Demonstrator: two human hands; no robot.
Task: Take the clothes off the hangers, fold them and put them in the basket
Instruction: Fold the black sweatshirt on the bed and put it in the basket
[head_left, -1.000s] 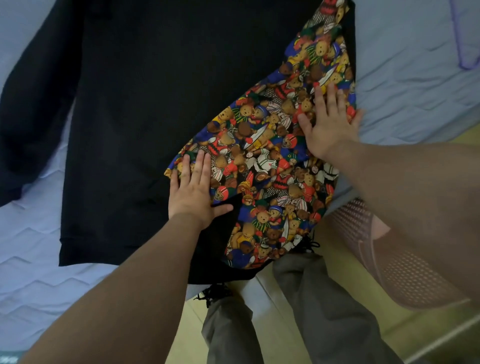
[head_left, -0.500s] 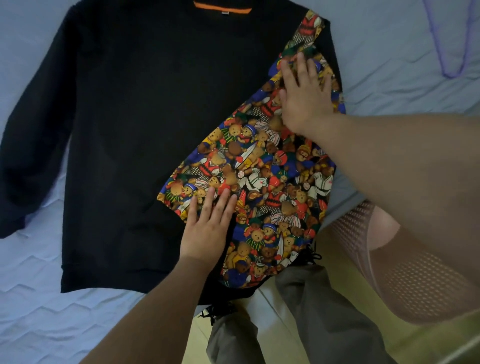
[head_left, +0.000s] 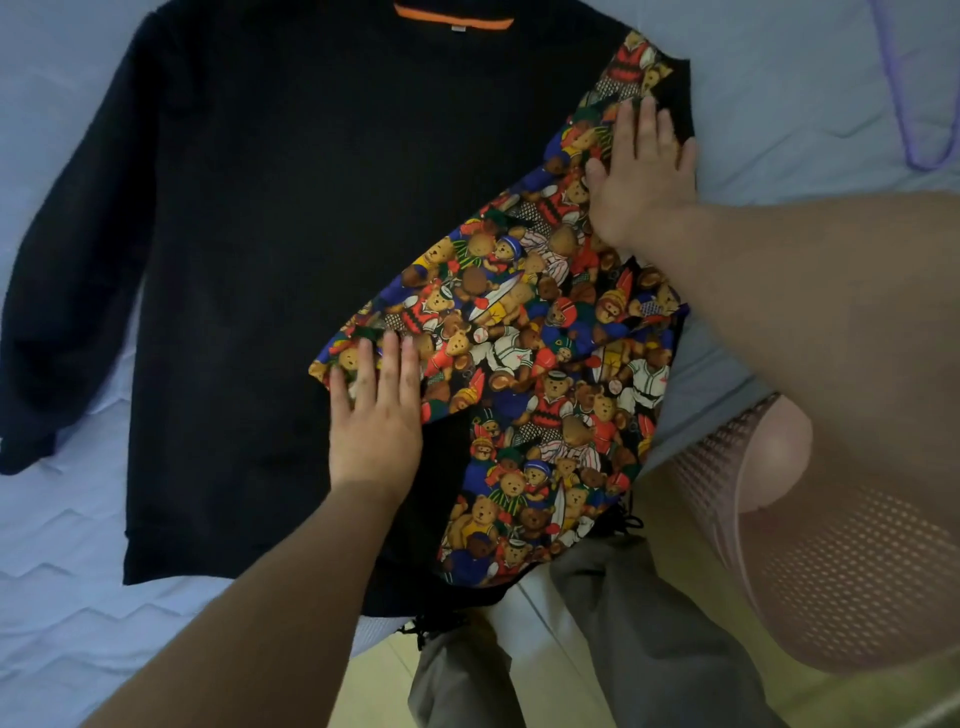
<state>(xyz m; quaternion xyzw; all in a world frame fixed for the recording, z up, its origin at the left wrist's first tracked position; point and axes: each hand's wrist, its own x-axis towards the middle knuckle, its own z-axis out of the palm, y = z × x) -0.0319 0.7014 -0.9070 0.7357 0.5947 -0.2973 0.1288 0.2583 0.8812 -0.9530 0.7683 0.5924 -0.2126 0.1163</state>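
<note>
A black sweatshirt (head_left: 291, 249) with an orange neck band lies flat on the pale blue bed (head_left: 57, 561). Its right side and sleeve, printed with colourful teddy bears (head_left: 524, 353), are folded in over the black body. My left hand (head_left: 376, 415) presses flat on the lower left corner of the printed sleeve, fingers straight. My right hand (head_left: 641, 174) lies flat on the upper part of the print near the shoulder. The other black sleeve stretches out at the left.
A lilac hanger (head_left: 914, 104) lies on the bed at the upper right. A pink mesh basket (head_left: 841, 561) stands on the floor at the lower right, beside my grey trouser legs (head_left: 597, 649). The bed's edge runs below the sweatshirt's hem.
My right hand has slid up the printed sleeve toward the shoulder. My left hand has shifted right and down along the sleeve's lower edge. The view has tilted to show the collar.
</note>
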